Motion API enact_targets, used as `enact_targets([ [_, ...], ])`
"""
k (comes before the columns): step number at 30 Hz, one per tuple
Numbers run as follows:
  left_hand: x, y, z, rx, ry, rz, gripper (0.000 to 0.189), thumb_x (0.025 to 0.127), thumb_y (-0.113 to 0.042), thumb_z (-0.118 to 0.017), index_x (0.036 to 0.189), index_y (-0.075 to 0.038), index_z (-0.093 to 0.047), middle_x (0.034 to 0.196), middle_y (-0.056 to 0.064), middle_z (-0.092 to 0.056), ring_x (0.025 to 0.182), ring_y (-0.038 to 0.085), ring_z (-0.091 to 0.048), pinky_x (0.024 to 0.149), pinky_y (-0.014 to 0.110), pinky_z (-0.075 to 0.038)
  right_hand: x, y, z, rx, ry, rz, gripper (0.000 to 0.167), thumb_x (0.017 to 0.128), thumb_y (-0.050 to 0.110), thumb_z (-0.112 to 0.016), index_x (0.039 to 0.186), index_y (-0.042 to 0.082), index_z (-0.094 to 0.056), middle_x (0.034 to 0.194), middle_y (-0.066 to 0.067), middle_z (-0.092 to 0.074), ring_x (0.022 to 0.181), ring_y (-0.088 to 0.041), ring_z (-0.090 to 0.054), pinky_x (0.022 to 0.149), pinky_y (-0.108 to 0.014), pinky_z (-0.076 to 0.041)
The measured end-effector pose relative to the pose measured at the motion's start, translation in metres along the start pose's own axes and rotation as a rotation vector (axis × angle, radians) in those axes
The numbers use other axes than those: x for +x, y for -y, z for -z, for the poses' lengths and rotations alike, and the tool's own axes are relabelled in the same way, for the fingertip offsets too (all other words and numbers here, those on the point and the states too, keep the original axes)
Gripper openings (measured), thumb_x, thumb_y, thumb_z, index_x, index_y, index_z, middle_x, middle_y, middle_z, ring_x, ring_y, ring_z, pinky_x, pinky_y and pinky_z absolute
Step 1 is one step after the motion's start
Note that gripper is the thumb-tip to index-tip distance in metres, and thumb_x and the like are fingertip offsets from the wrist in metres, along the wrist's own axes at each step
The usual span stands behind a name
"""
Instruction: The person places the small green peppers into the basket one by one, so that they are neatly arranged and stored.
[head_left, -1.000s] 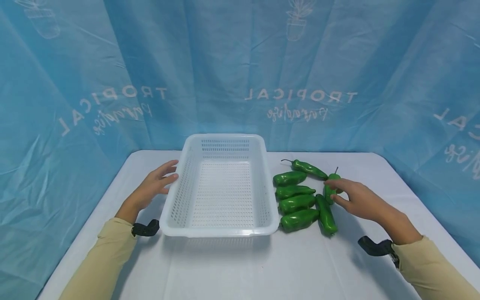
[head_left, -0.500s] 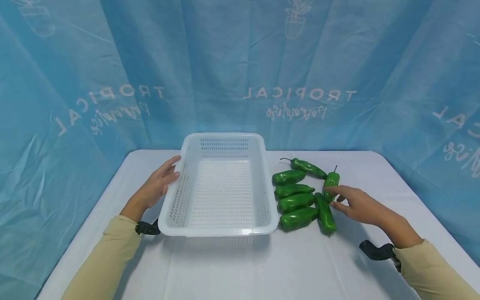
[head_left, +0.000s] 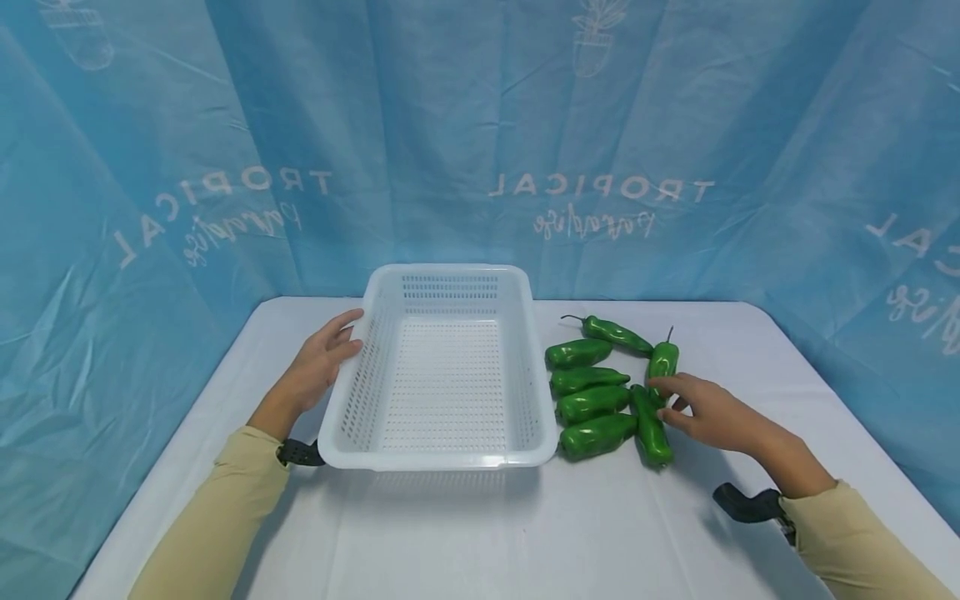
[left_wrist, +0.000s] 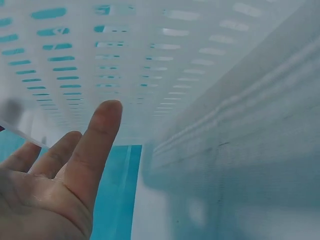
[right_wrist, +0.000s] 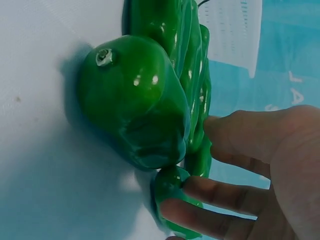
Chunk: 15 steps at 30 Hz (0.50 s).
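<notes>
At the left rim of a white perforated plastic basket (head_left: 450,460) is my left hand (head_left: 318,362), thumb and forefinger at the edge in the head view. The left wrist view shows its fingers (left_wrist: 102,140) fairly straight against the basket's outer side (left_wrist: 85,65). My right hand (head_left: 712,412) is over the lower end of a green pepper (head_left: 663,360) with a thin upright stem. In the right wrist view, two fingers (right_wrist: 220,195) overlap that pepper (right_wrist: 172,185), and the thumb is apart from them. A second green pepper (head_left: 651,429) lies just left of the thumb.
Several more green peppers lie right of the basket, among them a long-stemmed one (head_left: 615,333) at the back and a broad one (head_left: 597,437) in front. The table has a white cloth (head_left: 525,542). Blue printed curtains (head_left: 450,150) stand behind and beside it.
My right hand has moved down along the stemmed pepper to its lower end, and that pepper's stem has shifted slightly. My left hand has moved right, onto the basket's rim.
</notes>
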<state>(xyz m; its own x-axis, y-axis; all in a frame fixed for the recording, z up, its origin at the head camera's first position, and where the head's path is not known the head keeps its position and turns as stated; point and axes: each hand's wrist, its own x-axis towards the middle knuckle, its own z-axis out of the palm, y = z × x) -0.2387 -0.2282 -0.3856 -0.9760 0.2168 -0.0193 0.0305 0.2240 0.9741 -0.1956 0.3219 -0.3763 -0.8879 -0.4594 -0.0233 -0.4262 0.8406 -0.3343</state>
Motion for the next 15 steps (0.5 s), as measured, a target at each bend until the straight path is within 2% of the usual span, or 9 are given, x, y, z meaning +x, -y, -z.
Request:
enact_targets([
  [3, 0.000, -0.002, -0.001, 0.017, -0.015, 0.015, 0.067, 0.104, -0.026, -0.051, 0.160, -0.018, -0.014, 0.162, 0.016, -0.031, 0.113, 0.014, -0.061, 0.085, 0.027, -0.058, 0.000, 0.000, -0.002, -0.034, -0.017, -0.011, 0.045, 0.092, 0.015, -0.067, 0.133, -0.001, -0.057, 0.117, -0.020, -0.064, 0.096, -0.028, -0.068, 0.073, -0.041, -0.058],
  [8, -0.002, -0.005, -0.002, 0.032, -0.039, 0.045, 0.067, 0.104, -0.026, -0.051, 0.160, -0.019, -0.015, 0.164, 0.013, -0.028, 0.127, 0.029, -0.056, 0.088, 0.027, -0.057, -0.001, 0.007, -0.004, -0.143, -0.078, 0.011, 0.042, 0.089, 0.015, -0.071, 0.128, 0.003, -0.062, 0.117, -0.020, -0.064, 0.106, -0.037, -0.063, 0.084, -0.054, -0.056],
  [11, -0.003, -0.007, -0.002, 0.037, -0.050, 0.056, 0.067, 0.104, -0.027, -0.051, 0.160, -0.019, -0.015, 0.165, 0.012, -0.026, 0.133, 0.035, -0.051, 0.089, 0.026, -0.056, 0.001, 0.016, -0.008, -0.168, -0.108, 0.059, 0.041, 0.086, 0.013, -0.074, 0.125, 0.005, -0.065, 0.116, -0.017, -0.064, 0.107, -0.034, -0.062, 0.087, -0.053, -0.056],
  [15, -0.004, -0.008, -0.003, 0.038, -0.056, 0.064, 0.067, 0.104, -0.027, -0.051, 0.160, -0.019, -0.016, 0.165, 0.010, -0.025, 0.139, 0.038, -0.045, 0.091, 0.024, -0.055, 0.003, 0.029, -0.016, -0.184, -0.114, 0.131, 0.041, 0.082, 0.012, -0.078, 0.122, 0.009, -0.067, 0.114, -0.012, -0.064, 0.104, -0.027, -0.062, 0.084, -0.046, -0.058],
])
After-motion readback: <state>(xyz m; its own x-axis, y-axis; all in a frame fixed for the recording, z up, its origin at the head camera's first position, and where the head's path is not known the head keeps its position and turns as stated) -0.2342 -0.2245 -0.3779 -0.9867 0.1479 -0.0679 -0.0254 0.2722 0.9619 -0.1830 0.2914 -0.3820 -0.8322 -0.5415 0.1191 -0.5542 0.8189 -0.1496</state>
